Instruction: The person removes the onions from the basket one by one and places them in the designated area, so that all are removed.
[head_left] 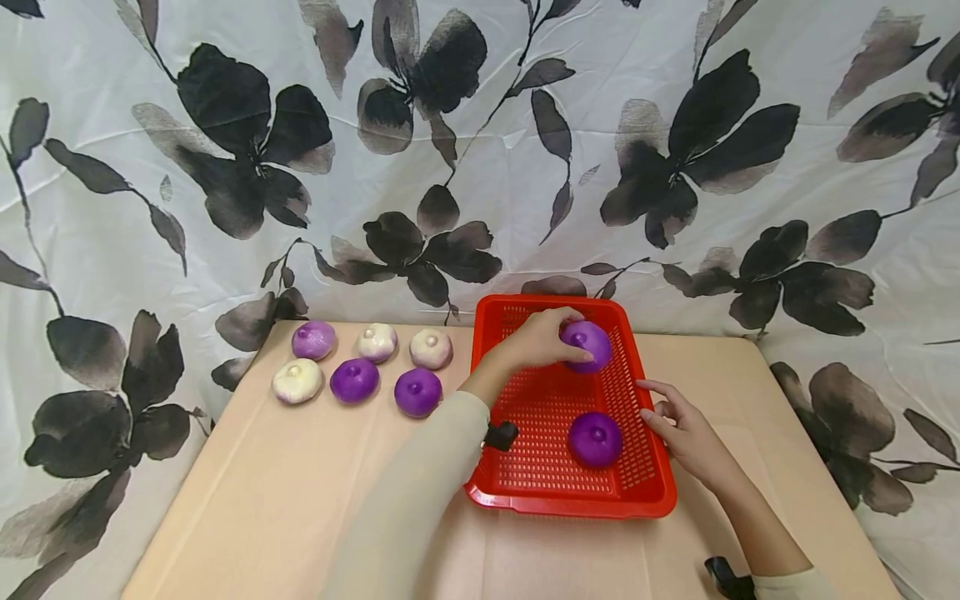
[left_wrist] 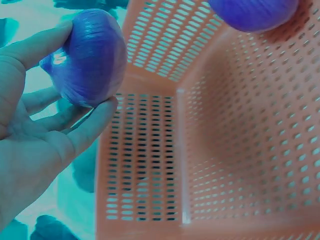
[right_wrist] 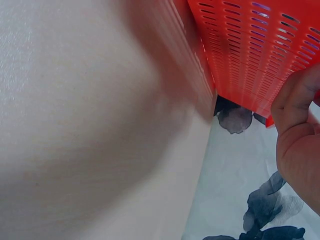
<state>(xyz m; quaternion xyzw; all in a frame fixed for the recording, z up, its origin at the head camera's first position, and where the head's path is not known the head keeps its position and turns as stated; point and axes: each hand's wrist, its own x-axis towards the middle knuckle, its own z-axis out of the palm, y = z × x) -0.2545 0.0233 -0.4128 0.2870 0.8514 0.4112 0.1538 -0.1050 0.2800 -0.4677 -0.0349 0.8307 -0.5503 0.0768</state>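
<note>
My left hand [head_left: 546, 337] pinches a purple onion [head_left: 588, 347] between thumb and fingers, over the far right part of the red plastic basket [head_left: 517, 492]. In the left wrist view this onion [left_wrist: 95, 60] hangs in the fingers near the basket's wall. A second purple onion [head_left: 596, 439] lies on the basket floor, nearer to me. With thumb and fingers at the right rim, my right hand [head_left: 686, 433] holds the basket. The right wrist view shows that hand [right_wrist: 302, 130] bent against the basket's perforated outer side.
Left of the basket, several onions stand in two rows on the beige table [head_left: 247, 500], among them a white onion [head_left: 297, 382] and a purple onion [head_left: 354, 381]. A floral cloth [head_left: 480, 167] hangs behind the table's far edge.
</note>
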